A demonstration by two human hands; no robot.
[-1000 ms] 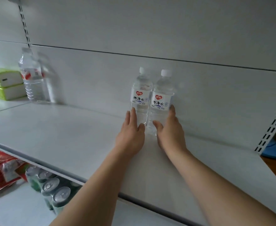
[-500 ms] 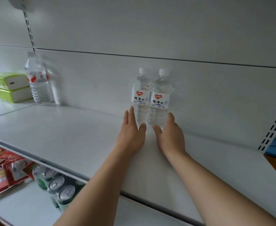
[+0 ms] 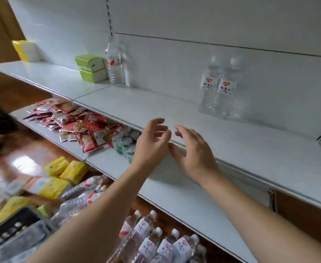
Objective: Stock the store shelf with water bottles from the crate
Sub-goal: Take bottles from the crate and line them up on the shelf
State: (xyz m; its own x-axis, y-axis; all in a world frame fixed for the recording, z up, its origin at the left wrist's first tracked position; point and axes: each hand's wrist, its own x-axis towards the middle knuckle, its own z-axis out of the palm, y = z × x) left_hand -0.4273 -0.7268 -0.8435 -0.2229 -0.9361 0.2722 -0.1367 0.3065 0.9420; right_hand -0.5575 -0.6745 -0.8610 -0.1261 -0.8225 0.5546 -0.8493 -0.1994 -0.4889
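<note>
We see two water bottles upright on the shelf (caps up); left hand and right hand pulled back, loose, empty.

You're in a shop: white slotted shelves, red snack packets heaped below, drink cans, tissue packs, bottles stood as stock.

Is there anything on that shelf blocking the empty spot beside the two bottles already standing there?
Nothing visible does. The shelf is bare from the two water bottles leftward to the taller bottle. Both hands, left and right, hang empty at the shelf's front edge.
</note>
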